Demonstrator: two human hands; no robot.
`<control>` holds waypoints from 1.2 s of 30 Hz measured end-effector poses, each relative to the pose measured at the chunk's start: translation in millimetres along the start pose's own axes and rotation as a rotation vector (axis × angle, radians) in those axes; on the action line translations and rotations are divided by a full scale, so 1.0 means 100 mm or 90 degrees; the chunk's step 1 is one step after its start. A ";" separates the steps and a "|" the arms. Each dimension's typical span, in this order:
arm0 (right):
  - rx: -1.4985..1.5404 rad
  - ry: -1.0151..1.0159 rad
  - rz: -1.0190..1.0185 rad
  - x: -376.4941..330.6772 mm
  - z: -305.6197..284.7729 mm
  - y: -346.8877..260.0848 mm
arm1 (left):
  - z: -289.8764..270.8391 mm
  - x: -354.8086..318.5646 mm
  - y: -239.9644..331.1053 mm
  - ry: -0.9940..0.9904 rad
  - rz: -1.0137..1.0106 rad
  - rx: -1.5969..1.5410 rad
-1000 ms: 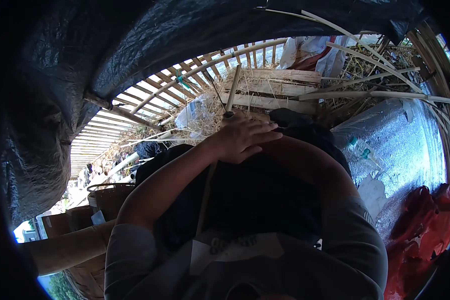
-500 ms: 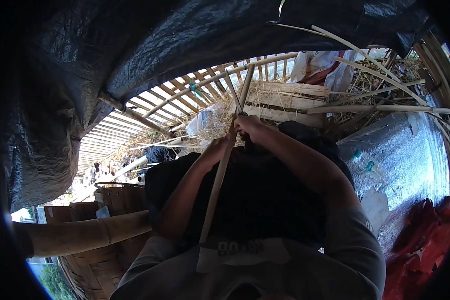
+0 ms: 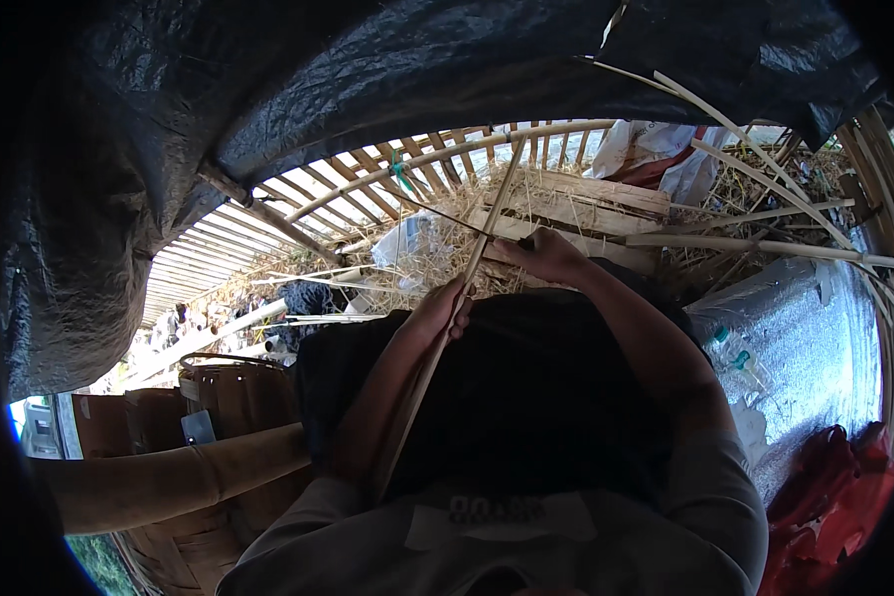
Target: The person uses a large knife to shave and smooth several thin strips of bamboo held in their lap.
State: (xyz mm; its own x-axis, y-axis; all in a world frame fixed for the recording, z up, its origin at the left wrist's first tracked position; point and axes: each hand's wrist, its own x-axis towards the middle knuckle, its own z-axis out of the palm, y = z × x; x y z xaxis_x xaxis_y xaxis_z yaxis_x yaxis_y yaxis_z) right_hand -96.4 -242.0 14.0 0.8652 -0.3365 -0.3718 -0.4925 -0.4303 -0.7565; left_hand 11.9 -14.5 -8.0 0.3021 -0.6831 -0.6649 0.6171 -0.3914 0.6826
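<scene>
A long pale bamboo strip (image 3: pixel 495 211) slants from my chest up and away, its far end near the slatted fence. My left hand (image 3: pixel 439 312) is wrapped around it about midway. In my right hand (image 3: pixel 551 256), to the right of the strip, is the dark handle of a knife. The thin knife blade (image 3: pixel 445 215) points left and crosses the strip well above my left hand. Dark cloth (image 3: pixel 536 387) covers my lap under both forearms.
Bamboo slats (image 3: pixel 214 258) form a fence ahead, with straw (image 3: pixel 447 263) and flat boards (image 3: pixel 596 199) before it. Loose bamboo strips (image 3: pixel 775 243) lie at right above a silvery sheet (image 3: pixel 815 318) and red plastic (image 3: pixel 829 497). A thick bamboo pole (image 3: pixel 169 482) crosses a woven basket (image 3: pixel 238 397) at left.
My right hand has moved right, away from my left hand. The knife has swung from pointing up beside the strip to lying across it, tip to the left. My left hand still grips the strip.
</scene>
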 end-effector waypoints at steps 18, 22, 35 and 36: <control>-0.332 0.033 -0.231 0.46 0.40 0.06 | -0.16 0.20 0.10 0.059 0.025 -0.048; -0.351 0.048 -0.276 0.49 0.36 0.00 | -0.14 0.15 0.17 0.070 0.016 -0.058; -0.272 0.078 -0.255 0.43 0.32 0.15 | 0.02 -0.03 0.14 -0.006 -0.030 -0.192; -0.316 0.054 -0.297 0.39 0.37 0.11 | 0.02 -0.05 0.15 -0.008 -0.034 -0.189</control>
State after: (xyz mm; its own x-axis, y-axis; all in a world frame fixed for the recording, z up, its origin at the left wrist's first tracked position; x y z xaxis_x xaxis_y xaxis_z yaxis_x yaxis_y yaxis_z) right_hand -64.6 -228.9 -28.6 0.9969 -0.0779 -0.0079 -0.0720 -0.8727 -0.4830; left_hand 18.5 -18.0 5.6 0.2561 -0.6748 -0.6922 0.8181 -0.2302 0.5271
